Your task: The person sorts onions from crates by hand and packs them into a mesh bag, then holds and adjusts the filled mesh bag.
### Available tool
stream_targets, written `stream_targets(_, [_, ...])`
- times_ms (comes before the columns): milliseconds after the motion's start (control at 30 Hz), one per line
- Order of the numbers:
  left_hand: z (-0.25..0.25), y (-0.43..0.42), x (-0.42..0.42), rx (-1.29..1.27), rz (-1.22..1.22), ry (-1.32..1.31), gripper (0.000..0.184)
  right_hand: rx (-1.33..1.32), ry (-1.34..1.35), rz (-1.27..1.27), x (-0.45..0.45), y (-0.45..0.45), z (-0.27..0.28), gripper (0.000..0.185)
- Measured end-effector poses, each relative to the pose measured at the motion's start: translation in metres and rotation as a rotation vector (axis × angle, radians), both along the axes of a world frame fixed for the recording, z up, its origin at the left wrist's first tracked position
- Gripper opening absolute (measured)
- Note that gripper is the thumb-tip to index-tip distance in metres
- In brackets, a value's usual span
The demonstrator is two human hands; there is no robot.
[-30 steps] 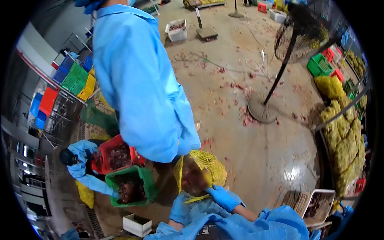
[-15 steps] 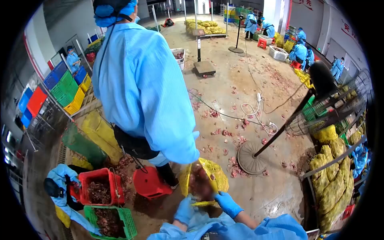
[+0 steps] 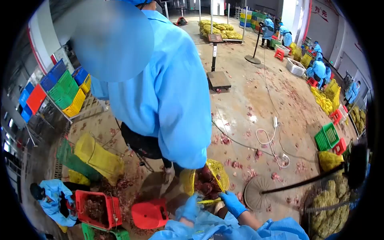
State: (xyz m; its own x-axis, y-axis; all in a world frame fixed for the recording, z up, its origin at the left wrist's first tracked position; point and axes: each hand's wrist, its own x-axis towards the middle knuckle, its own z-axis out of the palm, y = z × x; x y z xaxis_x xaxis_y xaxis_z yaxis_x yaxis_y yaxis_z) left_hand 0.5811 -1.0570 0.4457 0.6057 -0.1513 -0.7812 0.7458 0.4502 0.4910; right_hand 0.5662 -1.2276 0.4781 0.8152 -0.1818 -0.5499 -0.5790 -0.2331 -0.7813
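Note:
A yellow mesh bag (image 3: 186,183) with several dark red onions (image 3: 206,187) in it hangs open-mouthed in front of me. My left hand (image 3: 189,208), in a blue glove, closes on the near left part of its rim. At the near right, the fingers of my right hand (image 3: 233,203) are wrapped on the same rim, which is pulled taut between both hands. A co-worker in a blue gown (image 3: 176,96) leans over the bag's far side; that person's hands are hidden behind the sleeve and the bag.
A red stool (image 3: 150,214) stands at left, beside a red crate (image 3: 114,208) and a green crate (image 3: 120,233) near a crouching person. On the right are a round stand base (image 3: 256,193) and stacked filled bags (image 3: 332,204). A white cable (image 3: 262,140) and onion skins lie on the floor.
My view has turned and shifted. The co-worker leans closer, and the onions inside the bag show more plainly. My two hands stay on the bag's rim.

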Motion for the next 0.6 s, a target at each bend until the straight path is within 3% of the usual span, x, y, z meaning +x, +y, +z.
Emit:
stream_targets(133, [0.006, -0.024, 0.067, 0.116, 0.123, -0.037, 0.03, 0.131, 0.009, 0.134, 0.081, -0.025, -0.005, 0.032])
stream_targets(167, [-0.009, -0.028, 0.08, 0.001, 0.137, -0.099, 0.027, 0.027, 0.014, 0.36, 0.107, -0.039, -0.003, 0.042])
stream_targets(200, [-0.026, -0.037, 0.1, 0.031, 0.181, -0.126, 0.027, 0.08, 0.051, 0.258, 0.123, -0.047, -0.033, 0.041])
stream_targets(300, [-0.059, -0.057, 0.132, -0.05, 0.328, 0.014, 0.026, 0.218, 0.194, 0.308, 0.186, -0.074, -0.018, 0.043])
stream_targets(333, [-0.026, -0.068, 0.157, 0.101, 0.246, 0.037, 0.028, 0.249, 0.305, 0.289, 0.208, -0.081, -0.008, 0.043])
stream_targets(367, [-0.042, -0.072, 0.174, 0.053, 0.254, 0.015, 0.029, 0.309, 0.083, 0.286, 0.233, -0.086, -0.015, 0.022])
stream_targets(400, [-0.058, -0.079, 0.189, 0.003, 0.255, -0.003, 0.03, 0.307, 0.075, 0.311, 0.256, -0.096, -0.02, 0.022])
stream_targets(467, [-0.029, -0.103, 0.232, 0.034, 0.269, -0.009, 0.03, 0.333, 0.261, 0.302, 0.295, -0.112, 0.015, 0.022])
stream_targets(533, [-0.029, -0.12, 0.242, 0.058, 0.252, 0.014, 0.031, 0.271, 0.194, 0.339, 0.313, -0.127, -0.012, 0.024])
stream_targets(567, [-0.041, -0.13, 0.278, 0.037, 0.317, -0.017, 0.03, 0.162, 0.032, 0.479, 0.353, -0.139, -0.019, 0.025])
stream_targets(600, [-0.023, -0.149, 0.283, 0.031, 0.397, 0.005, 0.028, 0.073, -0.077, 0.631, 0.364, -0.155, -0.026, 0.027])
